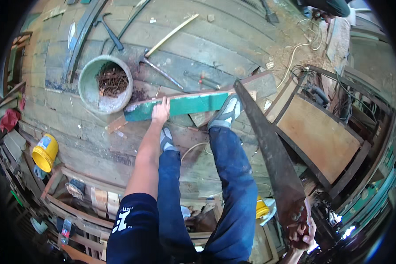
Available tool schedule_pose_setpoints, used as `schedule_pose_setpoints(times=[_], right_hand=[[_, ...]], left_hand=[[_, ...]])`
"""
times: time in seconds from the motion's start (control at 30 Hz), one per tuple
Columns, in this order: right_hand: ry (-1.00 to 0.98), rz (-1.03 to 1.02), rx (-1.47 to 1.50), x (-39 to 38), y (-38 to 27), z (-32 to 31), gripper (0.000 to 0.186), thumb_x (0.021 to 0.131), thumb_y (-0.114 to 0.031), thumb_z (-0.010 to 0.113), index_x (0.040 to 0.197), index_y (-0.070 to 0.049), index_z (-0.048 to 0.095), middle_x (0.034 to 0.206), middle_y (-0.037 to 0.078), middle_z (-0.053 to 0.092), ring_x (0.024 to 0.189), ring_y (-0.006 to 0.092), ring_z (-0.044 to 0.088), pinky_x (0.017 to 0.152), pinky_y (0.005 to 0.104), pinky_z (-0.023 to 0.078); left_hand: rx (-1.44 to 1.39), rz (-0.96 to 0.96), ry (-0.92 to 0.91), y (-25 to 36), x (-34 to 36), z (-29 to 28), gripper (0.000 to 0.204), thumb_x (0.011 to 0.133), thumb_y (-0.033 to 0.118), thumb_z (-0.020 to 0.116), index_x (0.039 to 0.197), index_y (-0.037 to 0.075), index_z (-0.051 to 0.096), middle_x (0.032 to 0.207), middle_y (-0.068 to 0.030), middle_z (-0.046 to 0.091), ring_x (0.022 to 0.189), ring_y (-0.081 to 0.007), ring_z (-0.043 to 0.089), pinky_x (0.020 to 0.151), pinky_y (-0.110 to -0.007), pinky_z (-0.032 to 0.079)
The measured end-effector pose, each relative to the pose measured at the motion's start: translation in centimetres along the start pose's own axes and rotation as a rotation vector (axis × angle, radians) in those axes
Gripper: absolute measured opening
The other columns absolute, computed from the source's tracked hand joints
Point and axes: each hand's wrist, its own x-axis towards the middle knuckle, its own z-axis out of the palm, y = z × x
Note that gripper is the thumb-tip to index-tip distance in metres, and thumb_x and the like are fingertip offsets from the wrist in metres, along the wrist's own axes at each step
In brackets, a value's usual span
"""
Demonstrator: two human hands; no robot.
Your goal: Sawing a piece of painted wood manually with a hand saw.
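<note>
My left hand grips the upper edge of a green painted board, which lies across an unpainted plank. My right shoe rests against the board's right part. At lower right, my right hand holds a large handsaw by its handle; the long blade reaches up to just right of that shoe. Beyond the board lie a claw hammer, a pale stick and some pliers. A white bucket holding rusty nails stands to the left of these.
A second hammer and long bars lie farther back. Yellow buckets sit left and behind my right leg. A wooden frame with a panel, cables and tools is at right. Another person crouches at top right. Wooden frames and scrap fill the lower left.
</note>
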Motion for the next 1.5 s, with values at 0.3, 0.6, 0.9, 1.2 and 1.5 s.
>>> schedule_pose_setpoints(times=[0.3,0.6,0.9,1.2,1.5], right_hand=[[-0.219,0.013,-0.108,11.1,-2.7,4.8,0.052,0.073,-0.017,0.064,0.114,0.008,0.044,0.066,0.001,0.04,0.041,0.0101,0.037,0.037,0.0257,0.033],[-0.253,0.213,-0.164,14.5,2.9,12.1,0.058,0.071,-0.026,0.076,0.115,0.0,0.047,0.06,0.001,0.04,0.042,0.0115,0.038,0.04,0.0287,0.031],[-0.287,0.029,-0.406,13.0,20.1,17.6,0.017,0.08,-0.007,0.063,0.092,-0.002,0.053,0.069,0.0,0.05,0.062,0.0083,0.048,0.058,0.0249,0.041],[-0.212,-0.103,-0.507,12.6,26.1,17.6,0.013,0.09,-0.011,0.058,0.087,0.0,0.053,0.057,0.002,0.052,0.046,0.008,0.052,0.045,0.0255,0.041],[-0.18,-0.273,-0.691,11.5,28.8,16.1,0.01,0.088,-0.009,0.058,0.084,-0.001,0.054,0.058,0.003,0.049,0.049,0.0089,0.048,0.047,0.0275,0.04]], left_hand=[[0.14,-0.023,-0.125,2.1,-1.6,-4.8,0.109,0.062,0.053,0.078,0.147,0.007,0.028,0.142,-0.0179,0.034,0.14,-0.0356,0.027,0.113,-0.052,0.023],[0.064,-0.033,-0.101,3.9,-0.3,-3.0,0.094,0.08,0.066,0.058,0.147,0.006,0.031,0.149,-0.0182,0.035,0.142,-0.0343,0.025,0.117,-0.047,0.019],[-0.093,-0.065,0.045,0.0,2.6,0.3,0.065,0.096,0.052,0.038,0.137,0.001,0.043,0.144,-0.0187,0.041,0.136,-0.0354,0.034,0.114,-0.049,0.024],[-0.077,0.059,0.346,0.6,-1.1,1.6,0.091,0.086,0.06,0.054,0.149,0.003,0.021,0.153,-0.0191,0.021,0.145,-0.0362,0.013,0.12,-0.052,0.006],[-0.078,0.047,0.097,-1.0,-0.3,-0.7,0.078,0.088,0.063,0.049,0.142,0.007,0.037,0.141,-0.0191,0.039,0.134,-0.0361,0.033,0.113,-0.05,0.024]])
